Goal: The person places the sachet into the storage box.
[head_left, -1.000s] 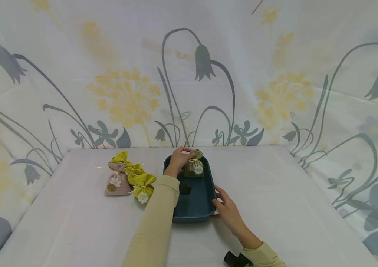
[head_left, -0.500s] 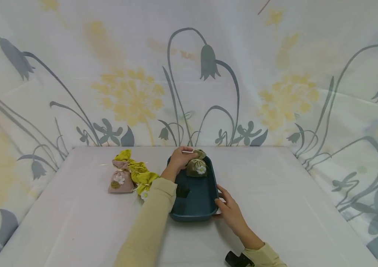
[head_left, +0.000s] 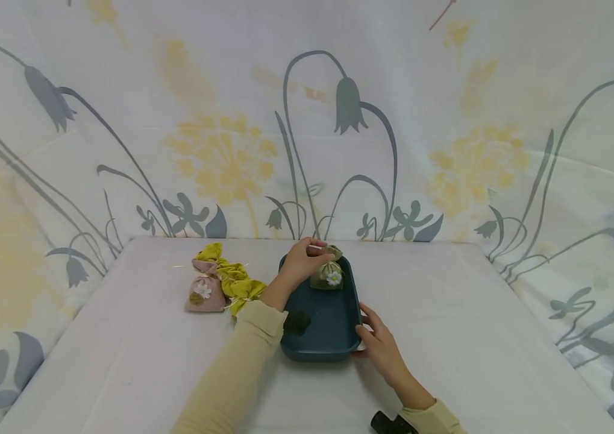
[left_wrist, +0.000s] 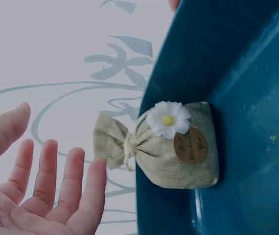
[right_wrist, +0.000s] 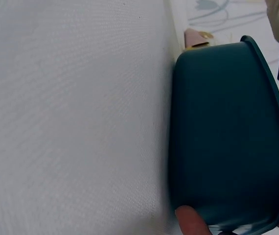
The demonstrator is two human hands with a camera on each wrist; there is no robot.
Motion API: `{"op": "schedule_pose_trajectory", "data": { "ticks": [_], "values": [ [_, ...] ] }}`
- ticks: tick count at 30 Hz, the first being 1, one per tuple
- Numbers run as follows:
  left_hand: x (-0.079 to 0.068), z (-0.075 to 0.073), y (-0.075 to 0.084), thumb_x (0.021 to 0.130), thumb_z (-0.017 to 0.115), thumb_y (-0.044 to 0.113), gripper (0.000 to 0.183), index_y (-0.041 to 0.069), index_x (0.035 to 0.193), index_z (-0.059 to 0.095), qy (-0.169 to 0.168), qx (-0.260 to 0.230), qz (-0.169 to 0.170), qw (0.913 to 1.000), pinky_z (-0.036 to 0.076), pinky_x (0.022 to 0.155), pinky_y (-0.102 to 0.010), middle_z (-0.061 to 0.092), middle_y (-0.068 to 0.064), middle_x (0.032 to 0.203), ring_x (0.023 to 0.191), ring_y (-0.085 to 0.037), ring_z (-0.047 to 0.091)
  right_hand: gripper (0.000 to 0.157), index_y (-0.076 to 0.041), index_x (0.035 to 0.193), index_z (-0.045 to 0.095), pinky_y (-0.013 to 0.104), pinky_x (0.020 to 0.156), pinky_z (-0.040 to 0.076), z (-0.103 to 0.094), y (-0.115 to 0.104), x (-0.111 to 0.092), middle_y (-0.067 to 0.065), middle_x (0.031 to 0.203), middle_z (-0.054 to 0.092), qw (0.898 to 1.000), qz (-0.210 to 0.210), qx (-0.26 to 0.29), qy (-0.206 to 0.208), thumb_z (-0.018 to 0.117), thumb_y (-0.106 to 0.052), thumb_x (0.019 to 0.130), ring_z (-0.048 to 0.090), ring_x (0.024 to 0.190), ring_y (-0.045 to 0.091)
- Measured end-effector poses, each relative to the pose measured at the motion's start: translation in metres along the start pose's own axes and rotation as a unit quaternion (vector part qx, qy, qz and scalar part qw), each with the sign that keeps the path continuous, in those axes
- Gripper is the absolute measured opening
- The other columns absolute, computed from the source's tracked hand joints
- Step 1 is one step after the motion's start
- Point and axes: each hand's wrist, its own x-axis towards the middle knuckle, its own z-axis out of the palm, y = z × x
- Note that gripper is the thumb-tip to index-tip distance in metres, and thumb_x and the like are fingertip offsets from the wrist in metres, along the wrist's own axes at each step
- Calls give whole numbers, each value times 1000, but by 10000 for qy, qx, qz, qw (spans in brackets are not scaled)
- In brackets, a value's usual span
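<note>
A green drawstring pouch (left_wrist: pixel 178 156) with a white flower and a round brown label leans on the far end wall of a dark teal tray (head_left: pixel 320 337). Its tied neck sticks out past the rim. Beside that neck is my left hand (head_left: pixel 300 263), palm and spread fingers (left_wrist: pixel 45 176) showing in the left wrist view, with a gap to the cloth. My right hand (head_left: pixel 385 349) holds the tray's right side, thumb at the rim. One fingertip (right_wrist: pixel 191 221) touches the lower outer wall in the right wrist view; the other fingers are mostly hidden.
Left of the tray lie a pink pouch (head_left: pixel 206 292) with a white flower and yellow-green pouches (head_left: pixel 235 279), partly behind the left forearm. A white cloth covers the table (head_left: pixel 475 337). A flower-printed curtain (head_left: pixel 420 138) hangs behind. Black wrist cameras (head_left: pixel 390 423) sit on the sleeves.
The whole head view has shifted slightly. My left forearm has swung a little to the left, the hand staying beside the green pouch. The right hand keeps its place on the tray.
</note>
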Motion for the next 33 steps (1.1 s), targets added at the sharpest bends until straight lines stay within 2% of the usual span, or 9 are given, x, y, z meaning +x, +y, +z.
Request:
{"op": "schedule_pose_trajectory", "data": {
  "ticks": [3,6,12,16,26,32,33],
  "values": [
    [-9,-2,3,88,67,21,39,4,120,55,-39,-42,144,9999,49,78,-41,58,-10,105,91,-26,58,50,-3,144,28,43,64,54,1,1,0,30,135,36,10000,1,-42,7,43,-7,97,48,113,44],
    [-16,-4,7,88,67,21,39,3,120,55,-96,2,337,9994,50,77,-38,59,-9,105,93,-25,59,50,-3,144,29,43,63,54,0,1,1,29,135,37,9999,-5,-90,54,44,-7,97,49,112,43],
    [-31,-10,7,87,68,23,35,6,115,57,53,164,634,9978,50,74,-33,60,-6,103,90,-21,59,50,-3,144,28,43,64,54,1,2,2,30,135,37,10000,15,-12,6,44,-6,97,50,111,43],
    [-40,-15,7,87,68,23,36,4,115,57,51,162,722,9972,49,74,-33,60,-6,102,89,-21,58,50,-3,144,28,44,64,54,1,4,2,30,135,36,10000,0,16,4,44,-6,97,50,111,43],
    [-55,-22,3,85,69,20,27,11,109,60,222,180,902,9955,49,75,-34,61,-4,99,89,-20,59,50,-4,145,28,42,65,54,0,6,1,29,135,36,10000,18,22,-21,44,-7,97,50,111,42],
    [-63,-26,-3,85,70,19,29,8,109,60,417,211,996,9939,49,73,-37,61,-5,98,89,-23,59,50,-3,145,27,43,65,54,1,4,0,30,136,35,10000,-37,-25,-51,43,-7,98,49,112,44],
    [-67,-27,0,85,69,18,28,7,109,59,439,203,1001,9938,49,74,-38,61,-8,98,90,-25,59,50,-3,145,26,43,65,54,1,3,0,30,136,35,10000,-38,-30,-58,43,-7,98,48,112,44]
  ]
}}
